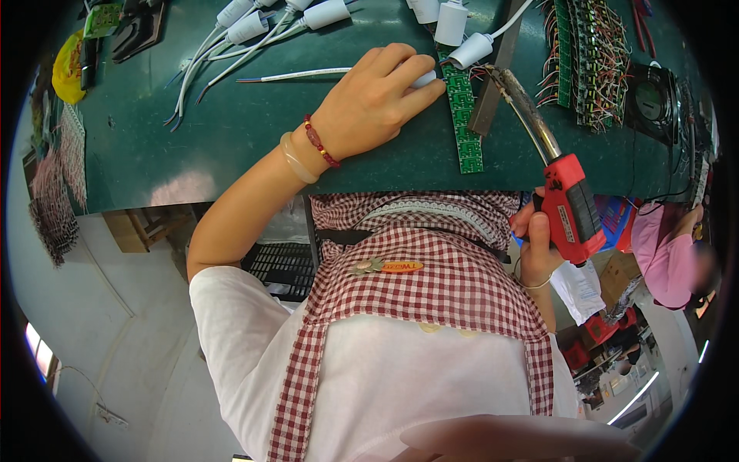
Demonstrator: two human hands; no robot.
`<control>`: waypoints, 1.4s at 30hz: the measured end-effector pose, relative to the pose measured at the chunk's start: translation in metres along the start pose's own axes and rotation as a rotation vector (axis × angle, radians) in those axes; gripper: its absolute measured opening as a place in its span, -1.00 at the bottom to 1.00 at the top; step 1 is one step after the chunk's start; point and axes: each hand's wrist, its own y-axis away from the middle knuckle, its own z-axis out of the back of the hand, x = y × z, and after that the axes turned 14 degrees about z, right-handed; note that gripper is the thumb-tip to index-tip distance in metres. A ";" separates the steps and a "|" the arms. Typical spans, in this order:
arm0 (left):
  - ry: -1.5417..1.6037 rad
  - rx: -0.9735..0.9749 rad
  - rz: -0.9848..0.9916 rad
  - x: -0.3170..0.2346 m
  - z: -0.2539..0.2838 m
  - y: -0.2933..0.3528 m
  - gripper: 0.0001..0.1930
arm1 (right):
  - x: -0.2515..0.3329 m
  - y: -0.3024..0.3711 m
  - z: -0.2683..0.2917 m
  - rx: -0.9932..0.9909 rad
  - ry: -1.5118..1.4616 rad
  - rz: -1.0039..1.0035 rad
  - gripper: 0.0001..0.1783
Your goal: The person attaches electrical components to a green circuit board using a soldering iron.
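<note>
My left hand reaches over the green table, its fingers closed around a white plastic cylinder mostly hidden by them. A white cable with bare-ended wires runs out to the left of that hand. Just right of my left fingertips lies a strip of green circuit boards. My right hand, at the table's front edge, grips a red and black soldering gun. The gun's long metal barrel slants up and left; its tip is close to the upper part of the strip, beside a dark metal bar.
White cylinders with cables lie at the far left, others above the strip. Wired circuit boards stand at the right, near a black round object. A yellow roll sits far left. A person in pink is at the right.
</note>
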 end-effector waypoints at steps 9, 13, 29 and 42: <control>-0.030 0.000 -0.003 -0.001 0.001 0.000 -0.58 | 0.000 0.000 0.000 -0.002 -0.011 -0.019 -0.59; -0.059 -0.007 -0.012 -0.002 0.002 0.001 -0.59 | -0.001 0.001 0.001 -0.005 -0.011 -0.023 -0.59; -0.198 0.002 0.210 -0.015 0.017 0.008 -0.53 | -0.005 -0.002 0.005 -0.060 -0.026 0.048 -0.62; -0.055 -0.053 0.152 0.024 0.002 -0.011 -0.57 | -0.006 -0.001 0.007 -0.074 -0.076 0.103 -0.64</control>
